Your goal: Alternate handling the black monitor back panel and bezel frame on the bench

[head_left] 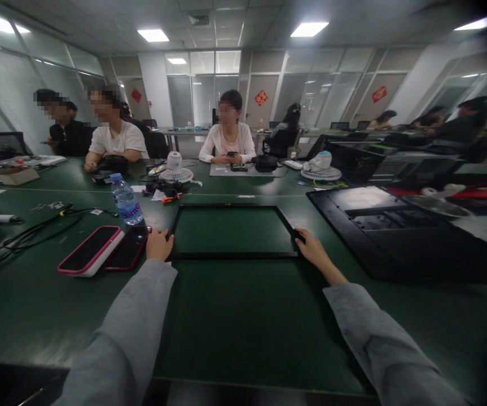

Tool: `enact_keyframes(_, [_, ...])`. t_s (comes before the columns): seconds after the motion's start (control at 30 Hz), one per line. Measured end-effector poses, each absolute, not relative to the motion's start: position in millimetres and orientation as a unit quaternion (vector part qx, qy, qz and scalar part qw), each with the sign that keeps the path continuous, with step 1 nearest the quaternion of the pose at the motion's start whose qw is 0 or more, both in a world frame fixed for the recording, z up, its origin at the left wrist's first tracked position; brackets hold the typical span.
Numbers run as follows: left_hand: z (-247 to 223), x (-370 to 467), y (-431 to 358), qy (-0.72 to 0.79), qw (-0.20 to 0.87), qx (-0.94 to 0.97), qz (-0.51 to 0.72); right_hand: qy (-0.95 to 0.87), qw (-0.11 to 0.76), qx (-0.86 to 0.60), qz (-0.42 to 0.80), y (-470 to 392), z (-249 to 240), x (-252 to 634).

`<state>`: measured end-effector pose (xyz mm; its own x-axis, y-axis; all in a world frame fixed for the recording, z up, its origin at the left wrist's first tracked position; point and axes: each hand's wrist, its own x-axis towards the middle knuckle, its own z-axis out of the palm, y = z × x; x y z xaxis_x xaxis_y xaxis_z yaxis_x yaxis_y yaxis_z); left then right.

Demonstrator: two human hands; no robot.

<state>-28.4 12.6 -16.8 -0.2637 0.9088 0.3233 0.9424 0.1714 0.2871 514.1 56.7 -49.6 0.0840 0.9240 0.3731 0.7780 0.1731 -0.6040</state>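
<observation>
A thin black rectangular frame (235, 255), like a screen bezel, is in front of me with the green table top (235, 316) showing through its opening. My left hand (159, 246) is closed on its left side, the fingers bent round the edge. On the opposite side my right hand (314, 252) grips the frame's right edge, thumb on top. Whether the frame rests on the table or is slightly lifted, I cannot tell. Just left of my left hand lie a dark red-rimmed phone (130, 251) and a thicker device in a pink-and-white case (92, 251).
A water bottle (126, 202) stands behind the phones. Black cables (35, 235) lie at left, orange-handled pliers (170, 199) beyond the bottle. A large black panel (355, 234) fills the right. Across the table sit several people, with small white fans (175, 169) nearby.
</observation>
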Motion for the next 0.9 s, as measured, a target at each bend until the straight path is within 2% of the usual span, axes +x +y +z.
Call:
enact_keyframes(0.5, [-10.2,-20.3,11.4,-0.768,0.044,-0.606,-0.202,-0.65,0.378,-0.658,0.04,44.2,-36.8,505.2])
enact_keyframes(0.73, [2.6,-9.2,7.3,-0.701,0.134,-0.575,-0.401,-0.62,0.506,-0.594,-0.076,30.0,-8.4,492.7])
enact_keyframes(0.9, [3.2,-8.0,5.5,-0.627,0.172,-0.567,-0.506,-0.599,0.503,-0.623,-0.002,30.1,-11.1,492.4])
